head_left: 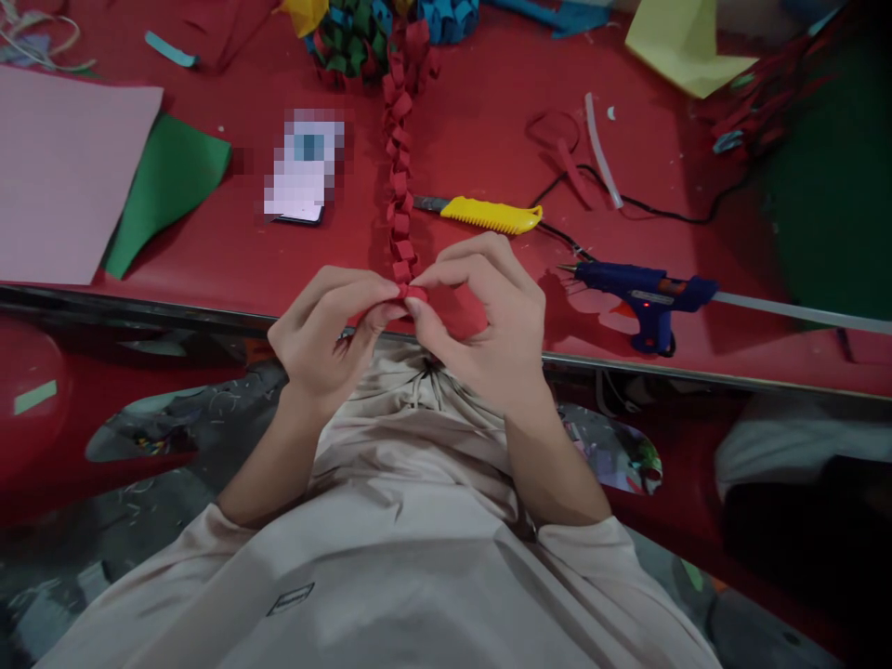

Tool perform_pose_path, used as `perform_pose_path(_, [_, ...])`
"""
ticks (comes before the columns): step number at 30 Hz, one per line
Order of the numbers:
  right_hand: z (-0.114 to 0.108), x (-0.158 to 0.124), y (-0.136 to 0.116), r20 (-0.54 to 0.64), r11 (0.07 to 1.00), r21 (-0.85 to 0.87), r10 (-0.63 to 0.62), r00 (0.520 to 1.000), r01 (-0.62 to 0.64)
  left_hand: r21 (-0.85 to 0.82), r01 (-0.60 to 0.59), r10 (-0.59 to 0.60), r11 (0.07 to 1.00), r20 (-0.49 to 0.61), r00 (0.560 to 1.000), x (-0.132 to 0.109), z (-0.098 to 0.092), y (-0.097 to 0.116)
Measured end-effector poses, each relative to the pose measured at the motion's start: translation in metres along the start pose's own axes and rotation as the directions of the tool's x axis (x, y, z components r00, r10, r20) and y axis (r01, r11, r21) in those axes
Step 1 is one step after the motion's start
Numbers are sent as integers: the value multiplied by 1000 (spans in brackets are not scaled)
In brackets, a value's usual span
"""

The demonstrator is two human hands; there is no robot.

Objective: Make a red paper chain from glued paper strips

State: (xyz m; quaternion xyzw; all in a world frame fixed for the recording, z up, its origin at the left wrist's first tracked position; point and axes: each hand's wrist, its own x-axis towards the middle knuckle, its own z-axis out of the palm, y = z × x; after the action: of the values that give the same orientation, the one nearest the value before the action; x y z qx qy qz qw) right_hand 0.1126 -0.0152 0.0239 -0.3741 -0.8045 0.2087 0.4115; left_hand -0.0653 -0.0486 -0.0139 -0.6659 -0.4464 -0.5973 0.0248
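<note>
A red paper chain [400, 172] runs from the back of the red table down to its front edge. At its near end my left hand [331, 325] pinches a link between thumb and forefinger. From the other side my right hand [488, 307] grips the same end link, its fingertips almost touching those of the left. The fingertips partly hide that link. Just beyond my right hand lies a yellow utility knife [491, 215] with its blade toward the chain. To the right rests a blue glue gun [641, 288], a red light showing and a clear glue stick [801, 311] in its back.
A phone [307, 172], a green sheet [171, 186] and a pink sheet [70, 177] lie left. Green paper links [352, 46] and blue ones [450, 19] are bunched at the back. Behind the glue gun are a black cord [662, 212], another glue stick [603, 153] and yellow paper [679, 46].
</note>
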Motion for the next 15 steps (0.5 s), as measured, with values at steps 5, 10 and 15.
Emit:
perform_pose_path(5, [-1,-1,7,9,998,28,-58,998,58,-58,-19,23,998,67,997,4,-6,5])
perform_pose_path(10, [-6,1,14,70,989,4,-144,987,144,-233,309,-277,922,162,947,3,-11,11])
perform_pose_path(15, [-6,-4,10,-20,992,51,-119,993,120,-437,512,-473,740,204,857,-1,-4,15])
